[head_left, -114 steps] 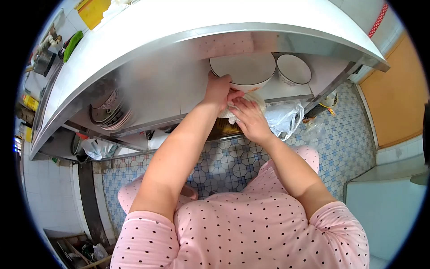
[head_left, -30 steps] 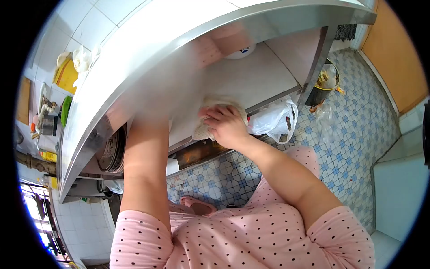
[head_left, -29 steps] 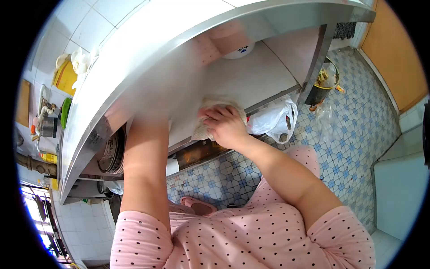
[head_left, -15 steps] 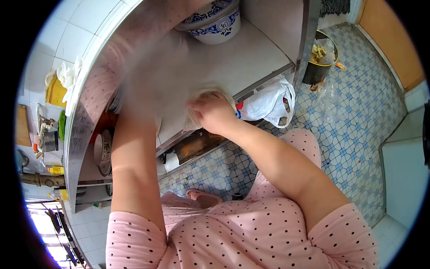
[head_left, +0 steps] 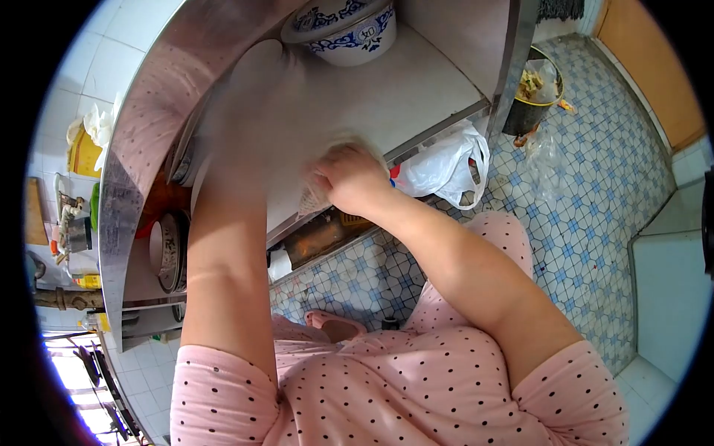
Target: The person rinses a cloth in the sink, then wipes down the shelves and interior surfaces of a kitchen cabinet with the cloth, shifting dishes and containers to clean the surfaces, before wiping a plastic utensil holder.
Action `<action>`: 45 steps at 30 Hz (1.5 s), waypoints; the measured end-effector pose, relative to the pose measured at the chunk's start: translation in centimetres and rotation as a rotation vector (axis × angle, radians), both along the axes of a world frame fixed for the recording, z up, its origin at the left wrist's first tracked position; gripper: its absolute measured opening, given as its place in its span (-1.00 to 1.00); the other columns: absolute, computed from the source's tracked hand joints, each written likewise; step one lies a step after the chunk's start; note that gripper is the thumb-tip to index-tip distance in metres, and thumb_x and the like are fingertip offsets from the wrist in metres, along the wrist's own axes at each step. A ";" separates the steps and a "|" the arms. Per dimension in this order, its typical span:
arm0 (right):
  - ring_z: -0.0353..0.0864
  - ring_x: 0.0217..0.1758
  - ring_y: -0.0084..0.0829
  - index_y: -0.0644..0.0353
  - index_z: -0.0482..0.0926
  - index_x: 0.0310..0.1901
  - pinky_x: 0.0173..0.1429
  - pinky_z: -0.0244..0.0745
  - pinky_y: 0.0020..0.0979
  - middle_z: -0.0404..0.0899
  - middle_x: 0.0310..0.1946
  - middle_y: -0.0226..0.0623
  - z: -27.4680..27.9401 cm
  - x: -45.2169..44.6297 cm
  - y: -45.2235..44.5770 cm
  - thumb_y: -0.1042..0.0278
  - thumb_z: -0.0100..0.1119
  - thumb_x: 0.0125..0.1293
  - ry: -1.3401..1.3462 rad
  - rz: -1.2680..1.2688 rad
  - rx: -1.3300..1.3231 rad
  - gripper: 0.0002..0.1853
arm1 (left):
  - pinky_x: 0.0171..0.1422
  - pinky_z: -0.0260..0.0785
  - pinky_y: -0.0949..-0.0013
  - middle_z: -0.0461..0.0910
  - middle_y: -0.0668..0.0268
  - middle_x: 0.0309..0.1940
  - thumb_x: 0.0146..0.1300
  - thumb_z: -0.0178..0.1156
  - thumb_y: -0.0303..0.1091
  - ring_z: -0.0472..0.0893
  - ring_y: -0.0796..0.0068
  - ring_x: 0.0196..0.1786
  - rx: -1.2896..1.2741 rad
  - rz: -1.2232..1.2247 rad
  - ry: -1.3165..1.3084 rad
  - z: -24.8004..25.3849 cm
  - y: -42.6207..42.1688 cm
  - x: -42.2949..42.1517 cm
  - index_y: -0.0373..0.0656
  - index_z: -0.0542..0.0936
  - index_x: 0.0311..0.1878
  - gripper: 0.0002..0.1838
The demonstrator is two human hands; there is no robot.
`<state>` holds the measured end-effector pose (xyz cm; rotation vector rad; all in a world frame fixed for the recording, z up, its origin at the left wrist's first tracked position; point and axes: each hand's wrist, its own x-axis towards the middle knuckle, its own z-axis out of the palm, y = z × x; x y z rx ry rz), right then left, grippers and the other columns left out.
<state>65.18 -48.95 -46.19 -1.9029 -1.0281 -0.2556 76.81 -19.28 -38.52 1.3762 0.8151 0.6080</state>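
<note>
My right hand point(head_left: 351, 177) is closed on a pale, crumpled cloth point(head_left: 314, 195) at the front edge of the cabinet shelf point(head_left: 435, 93). My left arm reaches into the cabinet. A grey blur covers my left hand point(head_left: 256, 137), so its fingers and anything in them cannot be made out. Beyond the blur, a pale rounded shape point(head_left: 256, 63) shows in part; its kind is unclear. Farther back on the shelf stands a white pot with blue patterns and a lid point(head_left: 353, 33).
Bowls point(head_left: 171, 249) stand in the cabinet left of my left arm. A white plastic bag point(head_left: 442, 167) sits below the shelf edge on the right. A waste bin point(head_left: 534, 89) and a clear bag point(head_left: 545, 167) are on the tiled floor.
The view has shifted slightly. More of the dishes on the left shows, and the pale rounded shape beyond my left hand is clearer. My right hand still grips the cloth in nearly the same place.
</note>
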 end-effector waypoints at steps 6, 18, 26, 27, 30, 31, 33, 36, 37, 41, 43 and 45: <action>0.36 0.35 -0.31 0.04 0.60 0.07 0.53 -0.02 -0.03 0.52 0.17 -0.33 -0.3 1.2 -1.7 0.00 0.03 0.28 -0.101 -0.080 -0.209 -0.56 | -0.43 0.36 0.47 0.53 0.27 -0.38 0.42 0.08 -0.30 0.51 0.51 -0.43 0.120 -0.338 -0.174 -0.8 -5.6 -6.8 -0.31 0.52 -0.03 -0.75; -0.13 0.60 0.01 0.26 0.14 0.45 0.61 -0.32 0.01 0.03 0.50 0.04 1.5 9.0 2.9 -0.15 -0.10 0.35 -0.012 -0.223 -0.697 -0.21 | -0.24 0.49 0.15 0.59 0.21 -0.37 0.16 0.22 -0.44 0.61 0.11 -0.32 1.336 -0.505 0.058 -6.3 -12.8 -24.1 -0.12 0.64 -0.24 -0.89; -0.12 0.58 0.03 0.29 0.17 0.43 0.58 -0.28 -0.02 0.03 0.49 0.03 2.0 14.6 11.4 -0.07 -0.07 0.35 0.222 -0.239 -0.609 -0.26 | -0.29 0.49 0.21 0.59 0.26 -0.38 0.10 0.25 -0.43 0.61 0.17 -0.38 1.176 -0.538 -0.004 -6.2 -12.2 -24.2 -0.10 0.66 -0.28 -0.90; -0.11 0.58 0.03 0.28 0.18 0.42 0.58 -0.26 -0.03 0.04 0.49 0.02 2.4 14.5 11.5 -0.06 -0.07 0.35 0.220 -0.244 -0.606 -0.26 | -0.30 0.49 0.22 0.59 0.27 -0.39 0.10 0.25 -0.42 0.61 0.19 -0.41 1.153 -0.549 -0.021 -6.1 -12.3 -24.2 -0.10 0.66 -0.30 -0.91; -0.07 0.56 0.01 0.26 0.21 0.41 0.57 -0.22 -0.04 0.08 0.47 0.01 2.4 12.0 11.6 -0.05 -0.06 0.34 0.135 -0.190 -0.638 -0.28 | -0.30 0.46 0.29 0.58 0.23 -0.37 0.12 0.21 -0.46 0.59 0.24 -0.43 1.106 -0.579 0.013 -6.0 -12.1 -24.4 -0.15 0.67 -0.25 -0.87; -0.06 0.55 0.01 0.26 0.22 0.40 0.56 -0.21 -0.04 0.09 0.46 0.00 2.6 9.9 11.3 -0.05 -0.06 0.34 0.062 -0.126 -0.661 -0.29 | -0.31 0.46 0.28 0.58 0.24 -0.39 0.11 0.22 -0.45 0.59 0.24 -0.44 1.057 -0.580 0.004 -6.0 -12.1 -24.5 -0.14 0.67 -0.27 -0.88; -0.03 0.54 0.00 0.24 0.23 0.39 0.55 -0.18 -0.04 0.11 0.45 -0.01 2.7 4.2 10.4 -0.04 -0.05 0.34 -0.133 0.027 -0.664 -0.30 | -0.35 0.47 0.27 0.59 0.27 -0.41 0.10 0.23 -0.44 0.58 0.23 -0.48 0.962 -0.587 -0.025 -5.7 -12.1 -24.5 -0.13 0.67 -0.31 -0.91; 0.01 0.52 -0.02 0.23 0.26 0.37 0.54 -0.14 -0.05 0.14 0.43 -0.02 0.8 0.9 10.1 -0.04 -0.05 0.33 -0.210 0.124 -0.612 -0.32 | -0.36 0.46 0.28 0.60 0.26 -0.44 0.11 0.21 -0.45 0.58 0.25 -0.48 1.057 -0.579 -0.172 -6.2 -11.5 -24.9 -0.14 0.68 -0.34 -0.92; 0.02 0.52 -0.02 0.22 0.27 0.37 0.53 -0.13 -0.06 0.16 0.43 -0.03 0.7 1.4 10.4 -0.03 -0.04 0.33 -0.195 0.124 -0.615 -0.33 | -0.36 0.46 0.28 0.61 0.25 -0.45 0.11 0.21 -0.44 0.60 0.26 -0.47 1.039 -0.607 -0.159 -6.1 -11.6 -25.0 -0.15 0.68 -0.37 -0.92; 0.07 0.50 -0.04 0.20 0.30 0.34 0.51 -0.08 -0.07 0.20 0.40 -0.05 0.9 6.2 13.0 -0.02 -0.03 0.32 -0.068 0.034 -0.654 -0.36 | -0.36 0.45 0.29 0.61 0.25 -0.45 0.11 0.20 -0.44 0.60 0.26 -0.46 1.045 -0.611 -0.103 -5.9 -11.6 -25.1 -0.15 0.68 -0.36 -0.91; 0.10 0.49 -0.05 0.19 0.32 0.33 0.50 -0.05 -0.08 0.23 0.39 -0.06 1.1 8.3 13.9 -0.02 -0.03 0.32 0.003 -0.024 -0.666 -0.37 | -0.37 0.42 0.31 0.59 0.25 -0.48 0.11 0.20 -0.46 0.57 0.29 -0.48 1.066 -0.606 -0.122 -6.1 -11.6 -24.9 -0.16 0.69 -0.34 -0.90; 0.12 0.47 -0.06 0.17 0.34 0.32 0.49 -0.02 -0.08 0.25 0.37 -0.07 1.2 9.5 14.5 -0.01 -0.02 0.32 0.046 -0.057 -0.668 -0.38 | -0.37 0.42 0.31 0.59 0.25 -0.47 0.11 0.19 -0.46 0.57 0.28 -0.47 1.102 -0.605 -0.113 -6.0 -11.4 -24.8 -0.16 0.69 -0.33 -0.89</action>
